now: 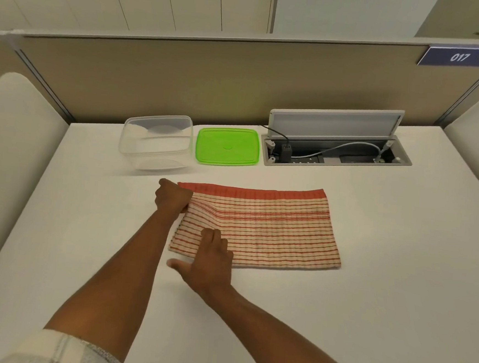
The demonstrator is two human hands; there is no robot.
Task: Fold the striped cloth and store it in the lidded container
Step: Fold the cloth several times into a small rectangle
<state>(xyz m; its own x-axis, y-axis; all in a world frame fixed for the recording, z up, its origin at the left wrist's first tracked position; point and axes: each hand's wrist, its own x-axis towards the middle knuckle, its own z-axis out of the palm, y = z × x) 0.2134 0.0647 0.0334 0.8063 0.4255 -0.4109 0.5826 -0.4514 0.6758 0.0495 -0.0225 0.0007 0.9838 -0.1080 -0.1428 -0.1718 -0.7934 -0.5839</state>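
The red-and-cream striped cloth [269,229] lies folded into a wide rectangle in the middle of the white table. My left hand [172,196] is closed on the cloth's far left corner, bunching the fabric there. My right hand [210,260] rests flat on the near left part of the cloth, fingers spread, thumb out on the table. Behind the cloth stands the clear plastic container [156,143], uncovered and with nothing inside. Its green lid [227,146] lies flat on the table just to the right of it.
An open cable box [336,154] with its flap raised and wires inside sits at the back right of the table [365,320]. A beige partition wall [211,87] closes off the far edge. Padded white chair backs stand at both sides.
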